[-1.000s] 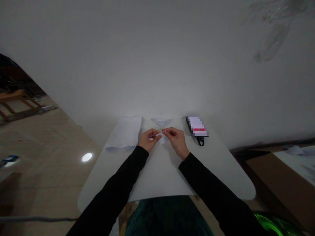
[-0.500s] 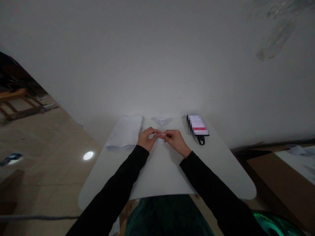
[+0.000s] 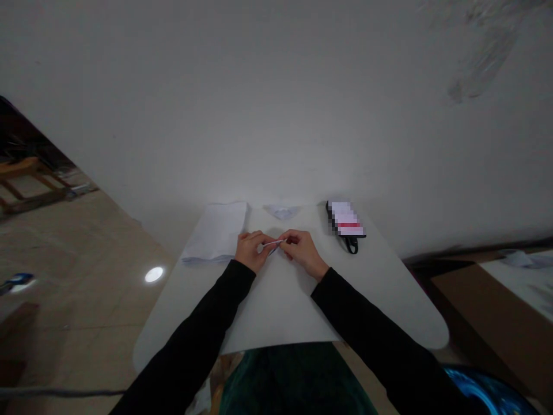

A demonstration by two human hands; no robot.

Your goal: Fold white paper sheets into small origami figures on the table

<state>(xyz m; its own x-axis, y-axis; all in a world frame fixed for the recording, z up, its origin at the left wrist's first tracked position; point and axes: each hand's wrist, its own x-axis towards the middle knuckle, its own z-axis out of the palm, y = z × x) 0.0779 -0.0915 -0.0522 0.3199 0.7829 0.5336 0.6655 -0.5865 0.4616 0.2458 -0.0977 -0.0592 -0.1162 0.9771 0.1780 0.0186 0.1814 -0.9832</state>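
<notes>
Over the middle of the white table (image 3: 280,305), my left hand (image 3: 252,249) and my right hand (image 3: 302,251) meet at the fingertips. Between them is a small piece of folded white paper (image 3: 271,244), pinched by both hands; its full shape is partly hidden by the fingers. Just left of my left hand lies a stack of white paper sheets (image 3: 218,230). Beyond my hands, near the wall, rests a small folded paper piece (image 3: 283,212).
A phone (image 3: 348,219) with a blurred screen and a black strap (image 3: 352,245) lies at the table's back right. The wall (image 3: 276,115) rises behind the table. A cardboard box (image 3: 488,300) stands at the right, and a wooden stool (image 3: 26,170) at the far left.
My left hand has shifted slightly left and down, and the folded paper between my hands now shows more, tilted. The right hand still pinches its end. The whole view has shifted slightly.
</notes>
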